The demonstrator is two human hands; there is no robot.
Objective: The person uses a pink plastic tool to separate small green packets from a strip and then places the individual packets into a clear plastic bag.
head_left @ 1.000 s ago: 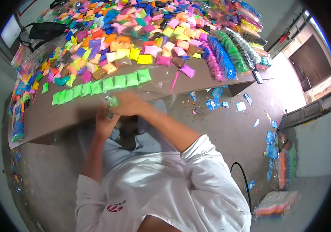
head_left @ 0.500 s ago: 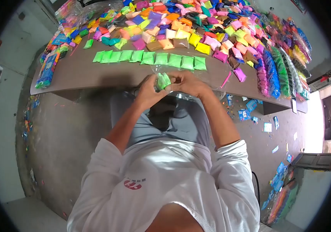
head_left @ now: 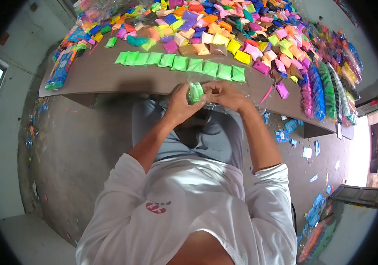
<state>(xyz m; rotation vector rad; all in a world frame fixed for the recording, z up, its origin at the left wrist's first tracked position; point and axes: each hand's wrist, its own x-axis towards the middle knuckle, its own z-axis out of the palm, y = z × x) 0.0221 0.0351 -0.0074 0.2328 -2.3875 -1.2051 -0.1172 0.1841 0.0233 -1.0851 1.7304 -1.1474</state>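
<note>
At the front edge of the table, my left hand (head_left: 181,105) is closed around a few small bright green packets (head_left: 195,92), thumb in front. My right hand (head_left: 227,95) meets it from the other side, its thumb and fingers pinched on a clear plastic bag (head_left: 217,107) beside the packets. The bag's film hangs below the right fingers, over my lap. Just beyond my hands, a row of flat green packets (head_left: 195,65) lies side by side on the brown table (head_left: 96,74).
A big heap of mixed-colour packets (head_left: 206,37) covers the table's back. Long bags of packets (head_left: 316,95) line the right end, and a blue printed pack (head_left: 61,70) lies at the left corner. Scraps of blue packaging (head_left: 281,136) litter the floor at right.
The whole view has shifted and tilted slightly, so the table and hands appear farther right. My hands stay together at the green packets, with only small finger movement.
</note>
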